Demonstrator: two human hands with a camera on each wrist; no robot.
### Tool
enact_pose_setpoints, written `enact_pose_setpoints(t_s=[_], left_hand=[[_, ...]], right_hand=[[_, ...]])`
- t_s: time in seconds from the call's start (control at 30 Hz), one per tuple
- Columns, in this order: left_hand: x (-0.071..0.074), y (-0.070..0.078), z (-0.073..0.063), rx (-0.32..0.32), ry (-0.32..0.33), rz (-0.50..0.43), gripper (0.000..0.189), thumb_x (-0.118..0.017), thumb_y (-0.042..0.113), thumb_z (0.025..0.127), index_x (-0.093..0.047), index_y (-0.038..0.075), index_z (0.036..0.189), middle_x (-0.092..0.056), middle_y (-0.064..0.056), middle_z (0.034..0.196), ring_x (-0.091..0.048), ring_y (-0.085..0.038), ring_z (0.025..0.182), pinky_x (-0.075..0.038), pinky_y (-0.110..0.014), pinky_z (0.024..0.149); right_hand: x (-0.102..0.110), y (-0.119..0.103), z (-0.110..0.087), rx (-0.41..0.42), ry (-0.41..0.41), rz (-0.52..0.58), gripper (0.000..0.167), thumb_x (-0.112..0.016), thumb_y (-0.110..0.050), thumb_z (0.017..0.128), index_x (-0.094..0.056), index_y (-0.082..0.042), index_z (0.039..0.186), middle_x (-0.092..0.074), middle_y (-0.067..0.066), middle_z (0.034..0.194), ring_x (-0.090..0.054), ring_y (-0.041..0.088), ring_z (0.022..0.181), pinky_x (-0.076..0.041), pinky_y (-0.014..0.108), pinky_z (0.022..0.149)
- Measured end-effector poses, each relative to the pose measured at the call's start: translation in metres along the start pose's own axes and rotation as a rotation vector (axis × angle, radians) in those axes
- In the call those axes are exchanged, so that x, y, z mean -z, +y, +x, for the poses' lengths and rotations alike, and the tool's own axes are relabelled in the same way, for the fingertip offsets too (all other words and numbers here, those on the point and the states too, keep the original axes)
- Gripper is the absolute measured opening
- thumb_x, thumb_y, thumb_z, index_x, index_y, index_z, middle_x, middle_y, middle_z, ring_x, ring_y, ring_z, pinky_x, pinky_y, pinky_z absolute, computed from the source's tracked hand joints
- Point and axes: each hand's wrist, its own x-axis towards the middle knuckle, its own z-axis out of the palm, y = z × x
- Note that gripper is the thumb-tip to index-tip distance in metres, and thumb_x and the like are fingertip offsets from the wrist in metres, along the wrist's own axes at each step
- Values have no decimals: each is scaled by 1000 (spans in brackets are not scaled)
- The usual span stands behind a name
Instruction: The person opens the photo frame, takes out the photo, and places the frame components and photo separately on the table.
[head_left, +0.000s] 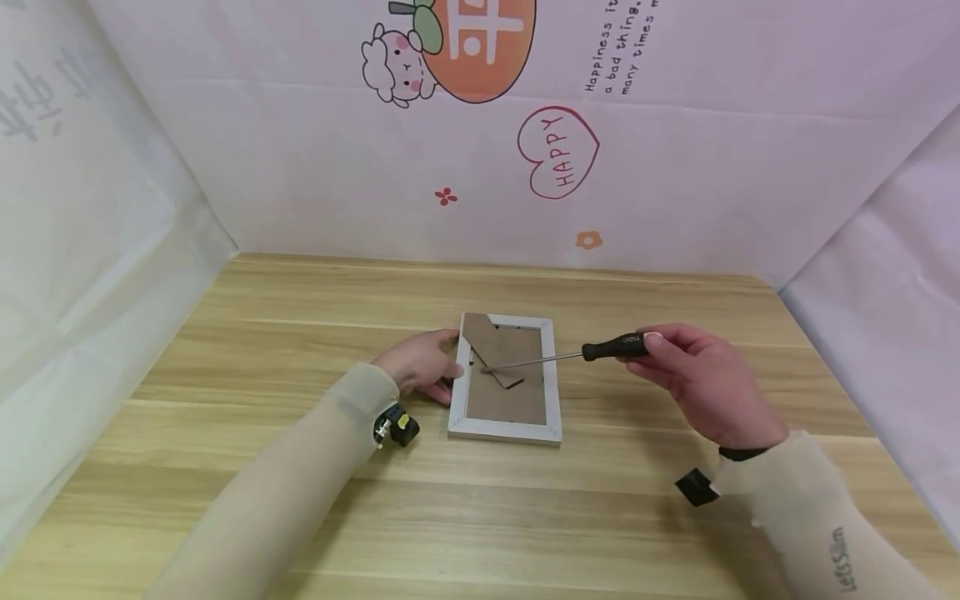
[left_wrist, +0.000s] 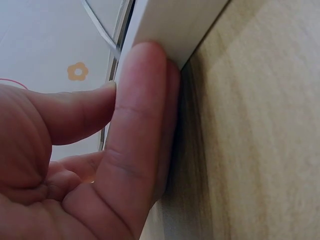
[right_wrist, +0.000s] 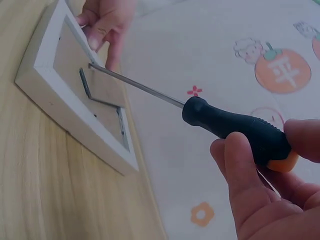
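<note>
A white picture frame [head_left: 552, 383] lies back side up on the table, with a brown backing board [head_left: 510, 407] and a brown stand flap [head_left: 482, 329] slanting across it. My left hand [head_left: 422, 362] grips the frame's left edge, thumb at the top and fingers along the outer side. My right hand [head_left: 708, 383] holds a screwdriver [right_wrist: 240, 127] by its black handle, pinched between thumb and fingers. Its metal shaft [right_wrist: 145, 90] points left over the board, the tip at the flap; whether it touches is hard to tell.
The wooden table [head_left: 315, 300] extends around the frame on all sides. Behind it stands a printed cloth backdrop [head_left: 337, 183], with white cloth walls [head_left: 82, 250] at both sides. Camera mounts [head_left: 697, 487] sit on both wrists.
</note>
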Motion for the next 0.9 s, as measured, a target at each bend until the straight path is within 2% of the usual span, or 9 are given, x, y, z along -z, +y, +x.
enact_pose_setpoints(t_s=[0.23,0.37,0.6,0.9], left_hand=[[0,0,0,7,2,-1,79,-61,-2,96,-19,18,160,-65,-20,99,-64,-27,72,-60,-36,63],[0,1,-1,9,1,-4,79,-61,-2,96,-19,18,160,-66,-21,98,-64,-26,72,-60,-35,62],[0,0,0,0,2,-3,78,-60,-3,96,-20,18,160,-64,-20,101,-64,-27,71,-60,-36,63],[1,-2,1,-3,-1,-16,79,-61,-2,96,-20,18,160,-64,-21,103,-64,-28,71,-60,-36,64]], right_hand=[[-20,-7,-4,11,38,-235,34,-66,-15,98,-58,13,115,-66,15,116,-68,26,104,-51,35,92],[-22,-8,-3,-6,57,-302,40,-67,-20,97,-57,12,118,-66,14,117,-68,25,104,-51,34,91],[-18,-5,1,2,59,-278,36,-65,-17,99,-57,12,117,-67,12,112,-70,24,100,-52,33,91],[-9,1,9,-60,94,-327,46,-64,-22,99,-52,14,126,-65,14,117,-69,22,102,-52,33,91]])
